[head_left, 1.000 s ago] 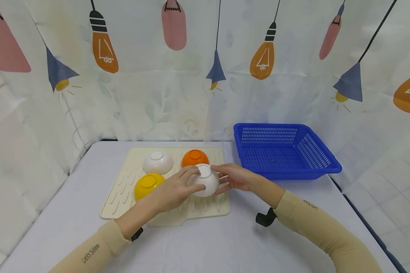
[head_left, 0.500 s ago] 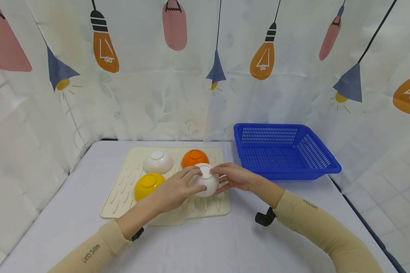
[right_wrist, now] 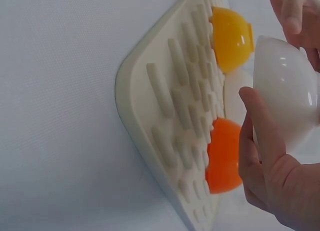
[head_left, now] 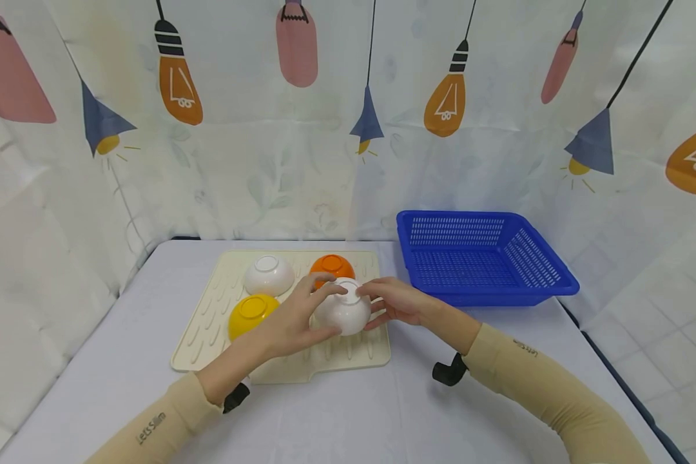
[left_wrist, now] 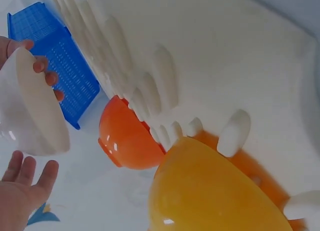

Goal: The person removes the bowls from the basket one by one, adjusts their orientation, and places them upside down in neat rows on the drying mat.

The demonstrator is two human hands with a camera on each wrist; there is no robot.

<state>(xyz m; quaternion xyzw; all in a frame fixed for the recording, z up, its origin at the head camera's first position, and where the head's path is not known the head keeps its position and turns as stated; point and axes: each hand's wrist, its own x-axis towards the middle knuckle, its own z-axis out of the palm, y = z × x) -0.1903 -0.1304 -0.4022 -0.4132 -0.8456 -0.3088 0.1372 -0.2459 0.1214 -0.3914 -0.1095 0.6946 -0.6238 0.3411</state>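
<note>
A white bowl (head_left: pixel 343 316) is held base up above the front right of a cream ridged drying mat (head_left: pixel 203 322). My right hand (head_left: pixel 400 301) grips it from the right, with the thumb (right_wrist: pixel 265 123) on its outside. My left hand (head_left: pixel 292 325) is spread at the bowl's left side. In the left wrist view its fingers (left_wrist: pixel 47 176) stand apart from the bowl; thumb contact is unclear. Upside down on the mat are a yellow bowl (head_left: pixel 252 314), an orange bowl (head_left: pixel 332 263) partly behind the held bowl, and a second white bowl (head_left: pixel 269 276).
A blue perforated basket (head_left: pixel 487 299) stands at the back right of the white-covered table (head_left: pixel 348 419). Behind the table hangs a curtain (head_left: pixel 301 167) printed with lamps and bulbs.
My left fingers have loosened and spread, and the left hand has drawn slightly left from the white bowl. The right hand and the bowl stay nearly still.
</note>
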